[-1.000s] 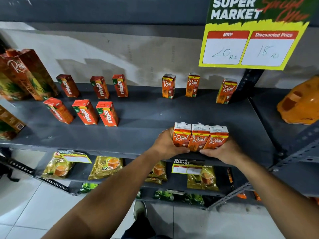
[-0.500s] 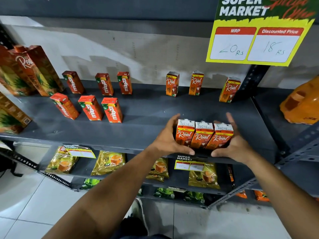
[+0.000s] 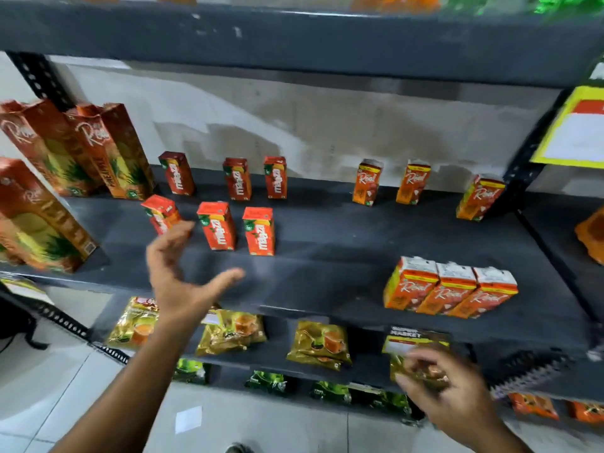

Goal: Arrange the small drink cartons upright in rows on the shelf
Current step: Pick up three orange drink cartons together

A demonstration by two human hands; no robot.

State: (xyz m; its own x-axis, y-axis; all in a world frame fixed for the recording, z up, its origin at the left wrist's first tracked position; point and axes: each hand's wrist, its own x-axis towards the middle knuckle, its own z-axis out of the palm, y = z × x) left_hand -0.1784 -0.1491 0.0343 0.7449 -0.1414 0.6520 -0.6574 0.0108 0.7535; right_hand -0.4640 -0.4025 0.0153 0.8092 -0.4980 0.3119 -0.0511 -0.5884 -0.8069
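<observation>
Three orange Real cartons (image 3: 451, 291) stand side by side near the front right of the dark grey shelf (image 3: 327, 273). Three more Real cartons (image 3: 411, 183) stand spaced along the back right. Red Maaza cartons stand in two rows at the left: a back row (image 3: 237, 178) and a front row (image 3: 238, 228). My left hand (image 3: 181, 276) is open, fingers spread, just in front of the leftmost front Maaza carton (image 3: 160, 215), partly hiding it. My right hand (image 3: 447, 390) hangs empty below the shelf, fingers loosely curled and blurred.
Tall Real pineapple cartons (image 3: 81, 148) crowd the shelf's left end. Gold tea pouches (image 3: 320, 344) lie on the lower shelf. A yellow price sign (image 3: 575, 132) hangs at the right by a perforated upright. An orange pack (image 3: 591, 233) sits at far right.
Both hands have let go of the three front Real cartons. My left hand moved left toward the Maaza cartons, my right hand dropped below the shelf. The view swung left.
</observation>
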